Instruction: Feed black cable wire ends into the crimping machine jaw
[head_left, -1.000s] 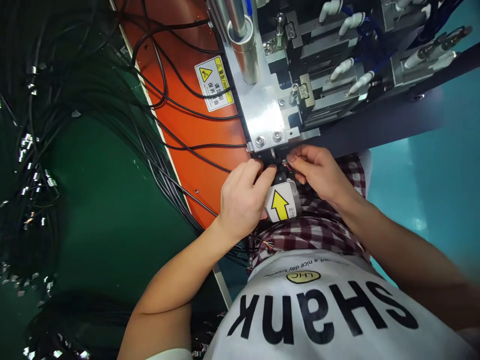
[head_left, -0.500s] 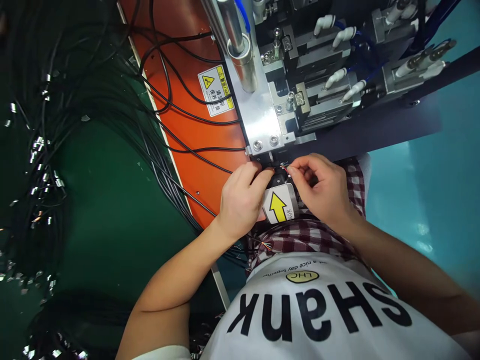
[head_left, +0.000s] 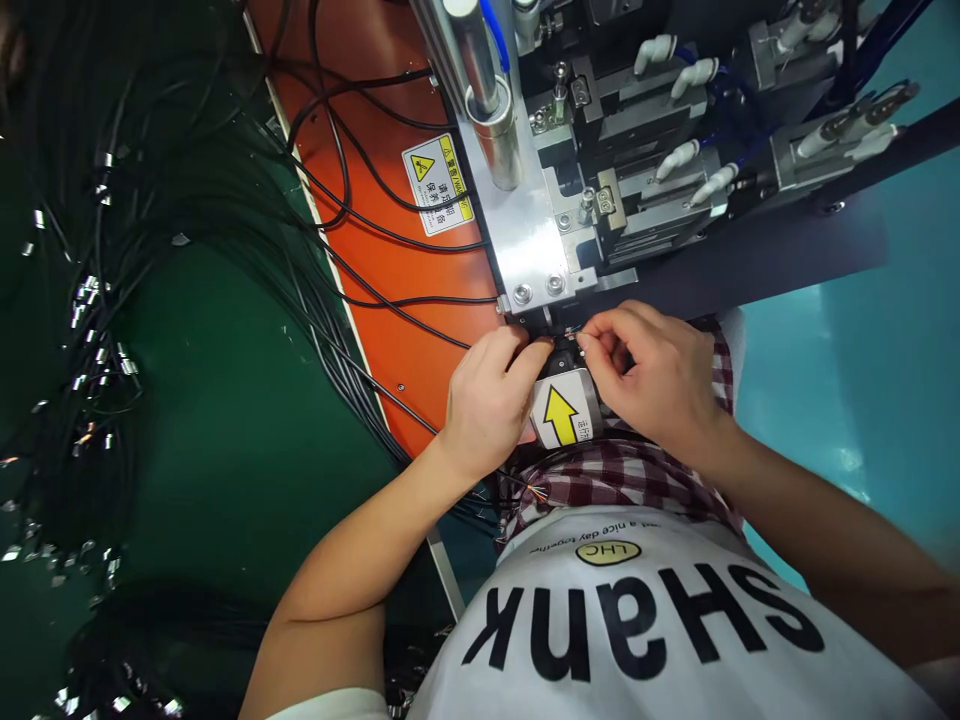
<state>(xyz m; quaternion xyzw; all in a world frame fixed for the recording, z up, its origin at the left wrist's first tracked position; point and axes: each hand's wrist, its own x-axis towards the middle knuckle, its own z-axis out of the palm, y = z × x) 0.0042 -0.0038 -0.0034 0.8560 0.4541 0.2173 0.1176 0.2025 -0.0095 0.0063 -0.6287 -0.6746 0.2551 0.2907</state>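
- Wire tips (head_left: 573, 334), thin and partly red, sit at the lower edge of the machine head (head_left: 525, 235), just above the arrow label (head_left: 561, 413) and between my two hands.
- My right hand (head_left: 660, 375) comes in from the right with the wrist bent and the knuckles up. Its grip is thumb and forefinger pinched together on the wire tips.
- My left hand (head_left: 487, 400) comes in from the lower left, the forearm running on a diagonal and the fingers curled in. Its grip is closed, with the thumb tip pressed to the dark piece beside the label. What lies inside the curl is hidden.
- My hands nearly meet, and the label and the dark piece fill the narrow gap between them.
- The machine head's metal plate hangs right over my fingertips; touching or just clear, I cannot tell. My checked cloth (head_left: 622, 470) lies close under both wrists.
- Open room lies to the left over the orange panel (head_left: 390, 280) and the green worktop (head_left: 217, 430), though black cables (head_left: 112, 220) crowd much of it.
- The tips point away from my body, up into the machine. Their long axis runs with the yellow arrow; they are too small to tell more.
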